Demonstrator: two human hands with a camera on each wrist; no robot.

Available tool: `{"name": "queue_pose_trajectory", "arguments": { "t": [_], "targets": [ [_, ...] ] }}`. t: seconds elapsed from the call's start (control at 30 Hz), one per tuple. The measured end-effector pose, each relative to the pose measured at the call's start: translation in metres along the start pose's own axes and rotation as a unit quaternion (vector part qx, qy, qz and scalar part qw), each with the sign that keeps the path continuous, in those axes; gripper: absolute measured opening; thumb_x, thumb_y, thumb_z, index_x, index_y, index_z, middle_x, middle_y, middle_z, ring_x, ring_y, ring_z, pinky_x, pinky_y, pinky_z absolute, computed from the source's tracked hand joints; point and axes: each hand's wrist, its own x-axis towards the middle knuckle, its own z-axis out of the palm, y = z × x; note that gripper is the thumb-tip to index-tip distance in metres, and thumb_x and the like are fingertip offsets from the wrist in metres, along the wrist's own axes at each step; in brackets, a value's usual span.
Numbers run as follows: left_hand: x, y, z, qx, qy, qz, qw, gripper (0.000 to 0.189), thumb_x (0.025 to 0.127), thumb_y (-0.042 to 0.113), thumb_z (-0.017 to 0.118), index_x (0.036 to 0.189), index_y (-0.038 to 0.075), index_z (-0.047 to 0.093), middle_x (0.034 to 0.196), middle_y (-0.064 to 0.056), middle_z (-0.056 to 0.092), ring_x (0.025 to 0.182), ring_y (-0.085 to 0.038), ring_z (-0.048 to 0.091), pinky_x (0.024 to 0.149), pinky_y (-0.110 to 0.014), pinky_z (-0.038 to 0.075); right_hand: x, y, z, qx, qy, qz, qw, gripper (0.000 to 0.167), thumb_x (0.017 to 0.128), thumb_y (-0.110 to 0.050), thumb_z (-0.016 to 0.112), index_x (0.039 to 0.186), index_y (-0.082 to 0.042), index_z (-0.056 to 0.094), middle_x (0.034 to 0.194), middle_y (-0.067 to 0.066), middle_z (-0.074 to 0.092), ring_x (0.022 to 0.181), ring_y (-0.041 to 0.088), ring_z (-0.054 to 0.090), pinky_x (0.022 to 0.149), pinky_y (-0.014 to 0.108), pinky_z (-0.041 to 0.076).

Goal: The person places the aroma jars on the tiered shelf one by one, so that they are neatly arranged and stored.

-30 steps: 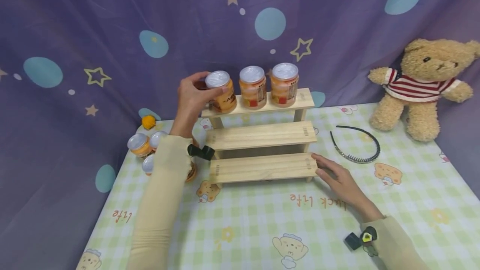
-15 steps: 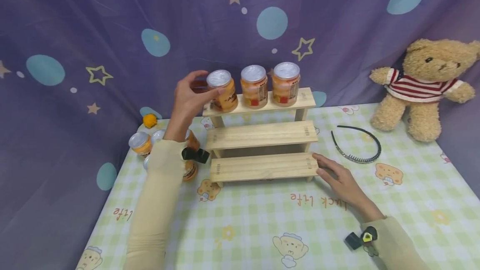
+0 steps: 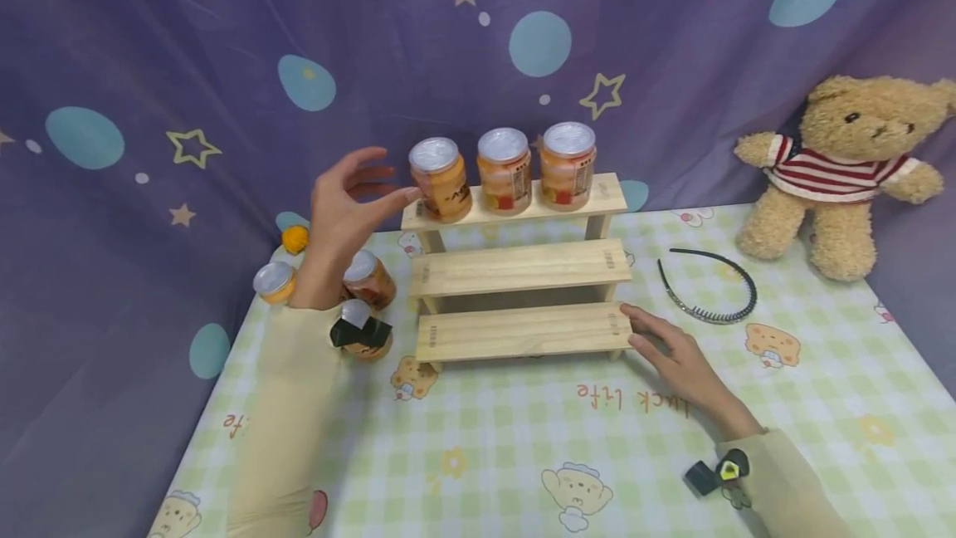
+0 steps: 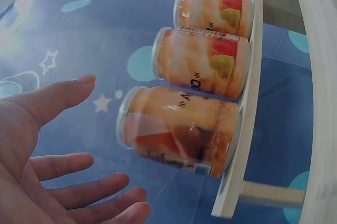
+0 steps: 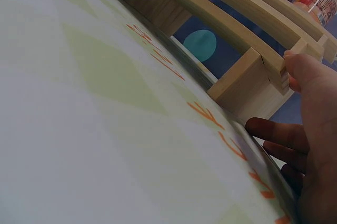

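Against curtain [image 3: 403,15], left hand [image 3: 336,210] plainly off jar [image 4: 181,129] only from left wrist

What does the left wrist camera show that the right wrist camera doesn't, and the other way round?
Only the left wrist view shows the left hand, palm in sight, and an outlined star print on the curtain.

Only the right wrist view shows the right hand, at one end of the wooden stand, and the checked tablecloth with orange lettering.

Both show the stand with jars on top, and turquoise spots on the curtain.
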Motion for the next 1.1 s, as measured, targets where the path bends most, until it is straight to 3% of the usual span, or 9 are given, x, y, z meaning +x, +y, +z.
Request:
{"name": "queue_pose_trajectory", "arguments": {
  "t": [0.27,0.63,0.9,1.1],
  "targets": [
    [-0.025,-0.009,-0.026,0.032,0.024,0.01,0.9991,0.063,0.082,0.029,0.084,0.14,0.026,0.058,0.127,-0.005,0.068,0.107,-0.01,0.065,0.091,-0.025,0.053,0.001,0.001,0.0,-0.008,0.005,-0.009,0.9999,0.049,0.102,-0.015,0.056,0.15,-0.02,0.047,0.134,0.014,0.066,0.121,-0.017,0.048,0.105,-0.001,0.025],
    [-0.056,-0.038,-0.057,0.066,0.064,-0.006,0.9957,0.06,0.082,0.02,0.083,0.137,0.022,0.06,0.108,0.023,0.065,0.1,0.0,0.065,0.081,-0.013,0.05,0.001,0.002,-0.002,-0.017,0.005,-0.007,0.9998,0.049,0.103,-0.016,0.056,0.151,-0.022,0.046,0.134,0.013,0.066,0.122,-0.014,0.05,0.105,0.0,0.026],
    [-0.073,-0.066,-0.074,0.041,0.095,-0.015,0.9945,0.055,0.081,0.006,0.082,0.132,0.016,0.064,0.1,0.027,0.067,0.09,0.004,0.067,0.076,-0.008,0.052,0.001,0.0,-0.001,-0.015,-0.002,-0.001,0.9999,0.049,0.103,-0.019,0.056,0.151,-0.023,0.045,0.134,0.012,0.066,0.123,-0.014,0.049,0.105,0.001,0.025],
    [-0.085,-0.091,-0.086,0.012,0.129,-0.042,0.9906,0.054,0.079,-0.003,0.08,0.128,0.015,0.066,0.094,0.024,0.07,0.082,0.006,0.068,0.072,-0.007,0.052,0.0,-0.002,0.0,-0.009,-0.001,0.011,0.9999,0.049,0.103,-0.02,0.056,0.151,-0.027,0.045,0.135,0.009,0.066,0.123,-0.016,0.048,0.106,0.001,0.025]
  ]
}}
